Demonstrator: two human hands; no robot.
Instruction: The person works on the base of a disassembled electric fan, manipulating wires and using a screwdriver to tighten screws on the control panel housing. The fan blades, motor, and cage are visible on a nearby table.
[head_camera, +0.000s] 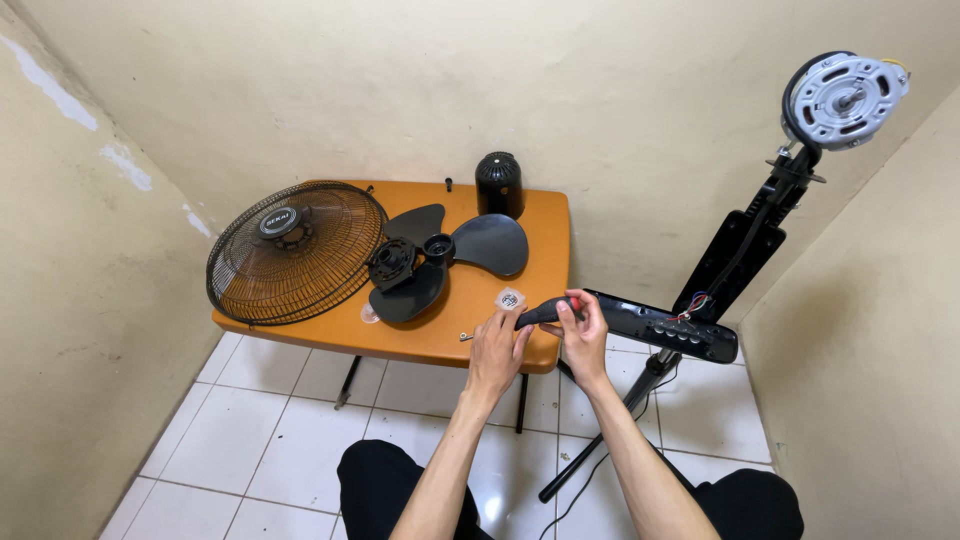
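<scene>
Head view looks down along two bare forearms that reach forward from the lap and converge at the near edge of an orange table (470, 330). The left hand (497, 345) is raised with its wrist nearly straight, fingers curled upward and pinched around the near end of a black-handled tool (545, 312), which looks like a screwdriver with a red band on the grip. The right hand (583, 335) sits just beside it, thumb and fingers closed on the same handle from the other side, so both hands grip the tool and nearly touch each other. The tool lies roughly level between them, over the table's front right corner.

Just beyond the left hand's fingertips a small clear plastic cap (510, 298) rests on the table, and a small screw (466, 337) lies just left of that hand near the edge. Farther ahead and left of the hands lie the black fan blade (490, 245) with a black hub nut (438, 246) at its centre, a round black motor part (393, 264), and the wire fan guard (295, 252) leaning at the table's far left. A black domed motor cover (499, 183) stands at the back edge.

Right of the right hand, touching near its fingers, the black control panel (660, 325) of a stand fan stretches away, with coloured wires showing. The stand (745, 245) rises to the right, topped by the bare fan motor (848, 98).
</scene>
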